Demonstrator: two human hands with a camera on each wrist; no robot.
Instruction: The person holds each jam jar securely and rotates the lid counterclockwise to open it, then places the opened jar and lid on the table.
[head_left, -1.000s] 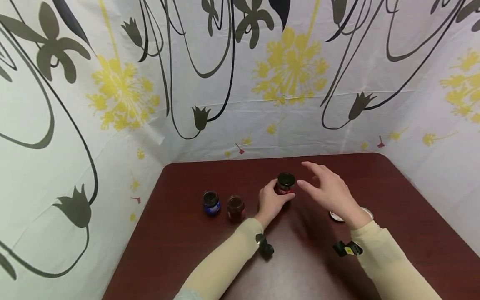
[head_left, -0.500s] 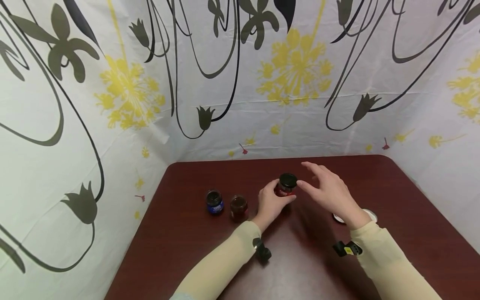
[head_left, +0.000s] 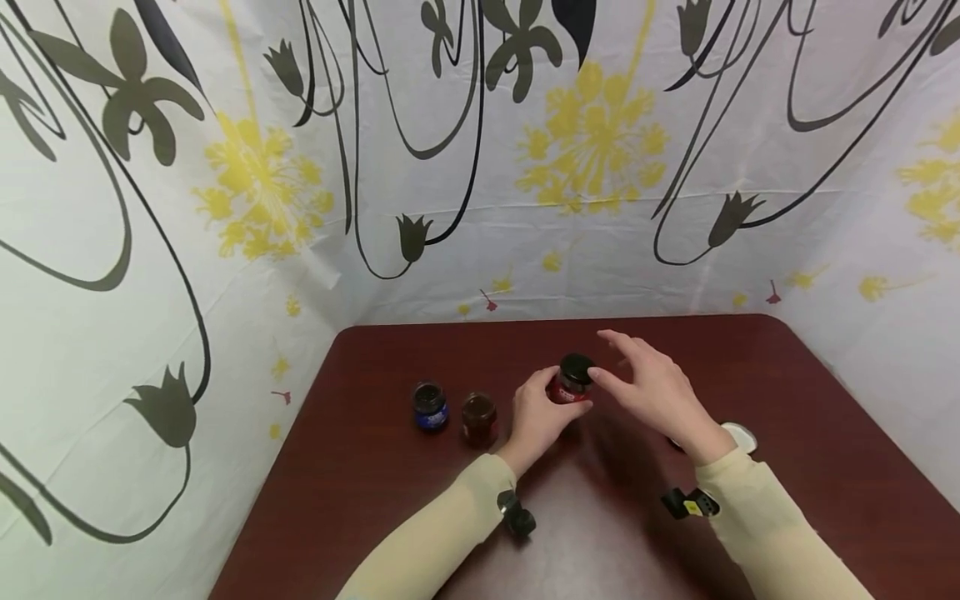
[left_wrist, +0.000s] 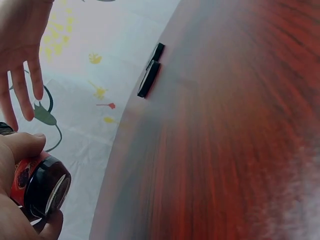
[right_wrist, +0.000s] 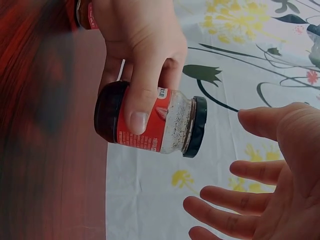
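Observation:
A glass jar with a red label and a black lid [right_wrist: 195, 127] is in my left hand [head_left: 542, 417]. In the right wrist view, the thumb lies across the label of the jar [right_wrist: 172, 122] with the fingers behind it. The left wrist view shows the jar's underside, raised off the table. My right hand [head_left: 660, 392] is spread beside the lid, its fingers [right_wrist: 240, 200] apart and a gap between them and the lid. To the left stand a blue-labelled jar [head_left: 431, 408] and a brown jar [head_left: 478, 419], both without visible lids.
On the dark red table [head_left: 600, 533], two loose lids lie at the right; a white-bottomed lid [head_left: 742, 437] shows beside my right wrist, and a dark-edged lid [left_wrist: 149, 79] shows in the left wrist view. A patterned cloth [head_left: 420, 292] hangs behind the table.
The head view has shifted slightly. My right hand has come a little closer to the black lid. My left hand keeps holding the jar, which seems to tip slightly.

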